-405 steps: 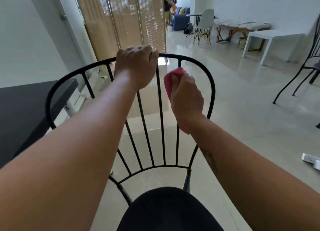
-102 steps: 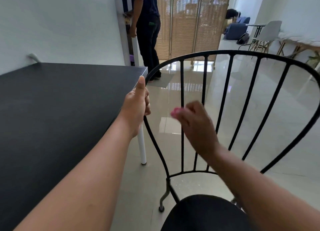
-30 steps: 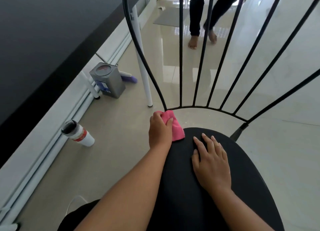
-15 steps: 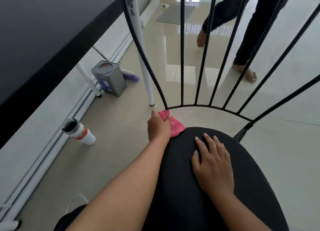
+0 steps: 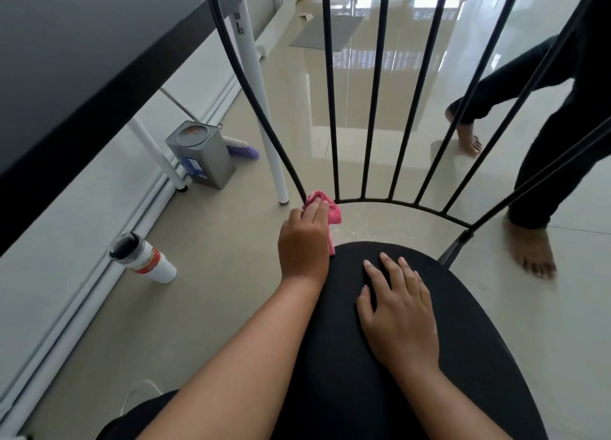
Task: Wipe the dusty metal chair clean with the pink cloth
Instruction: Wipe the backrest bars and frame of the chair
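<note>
Head view. Wiping joint at base of backrest. Gripping bunched pink cloth [image 5: 333, 208] in left hand [image 5: 302, 241], fingers curled over it, pressing it where left outer bar of metal chair [image 5: 332, 109] meets curved lower rail [image 5: 396, 203]. Resting right hand [image 5: 396, 314] flat on black seat [image 5: 347, 390], fingers straight, nothing held; probably steadying. Cannot make out dust on bars. Next, likely: slide cloth rightward along rail, keep wrap tight round thin metal, work past each upright; then probably seat, legs.
</note>
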Action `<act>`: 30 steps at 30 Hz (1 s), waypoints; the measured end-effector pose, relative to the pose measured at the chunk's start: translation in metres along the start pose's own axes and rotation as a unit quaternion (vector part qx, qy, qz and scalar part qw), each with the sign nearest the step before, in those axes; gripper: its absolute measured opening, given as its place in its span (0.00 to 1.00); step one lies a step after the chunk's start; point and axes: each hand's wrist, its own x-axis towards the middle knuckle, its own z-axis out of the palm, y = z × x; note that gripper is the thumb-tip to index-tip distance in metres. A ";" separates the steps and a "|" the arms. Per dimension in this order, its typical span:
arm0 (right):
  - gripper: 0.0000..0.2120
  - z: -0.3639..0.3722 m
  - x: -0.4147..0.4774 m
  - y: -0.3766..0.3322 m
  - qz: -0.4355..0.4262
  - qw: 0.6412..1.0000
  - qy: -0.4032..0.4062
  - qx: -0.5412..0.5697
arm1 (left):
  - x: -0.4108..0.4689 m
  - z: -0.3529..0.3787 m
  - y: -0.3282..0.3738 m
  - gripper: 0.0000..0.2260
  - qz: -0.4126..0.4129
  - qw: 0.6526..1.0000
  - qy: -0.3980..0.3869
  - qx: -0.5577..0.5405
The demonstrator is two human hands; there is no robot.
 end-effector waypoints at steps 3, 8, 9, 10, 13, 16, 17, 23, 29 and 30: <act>0.24 0.001 0.000 0.000 0.000 1.000 0.002 -0.002 | -0.004 0.001 0.003 0.20 0.023 0.998 -0.012 -0.057; 0.24 0.001 0.001 -0.001 0.002 1.000 0.016 0.000 | -0.003 -0.002 0.002 0.22 0.041 0.997 -0.008 -0.071; 0.24 0.002 0.001 0.000 0.002 1.000 0.017 0.003 | -0.001 0.000 0.002 0.22 0.001 0.997 0.001 -0.074; 0.23 0.002 0.001 0.000 0.002 1.000 0.019 0.004 | 0.001 0.003 0.003 0.22 -0.019 0.997 0.001 -0.076; 0.24 0.002 0.001 0.000 0.000 1.000 0.015 -0.001 | 0.001 0.005 0.002 0.22 0.020 0.999 -0.015 -0.048; 0.24 0.000 0.001 -0.001 0.002 1.000 0.010 -0.003 | -0.012 -0.002 -0.004 0.20 0.058 0.996 -0.036 -0.058; 0.24 0.000 0.001 -0.001 0.003 1.000 0.010 -0.003 | -0.018 -0.004 -0.005 0.19 0.062 0.995 -0.043 -0.064; 0.23 0.001 0.001 0.000 0.004 1.000 0.012 0.000 | -0.011 -0.002 -0.002 0.11 -0.049 0.992 -0.069 -0.093; 0.23 0.002 0.001 0.000 0.003 1.000 0.012 0.002 | -0.004 0.001 0.008 0.06 -0.130 0.979 -0.114 -0.104; 0.23 0.002 0.001 0.000 0.002 1.000 0.013 0.002 | -0.005 -0.002 0.007 0.07 -0.133 0.978 -0.114 -0.111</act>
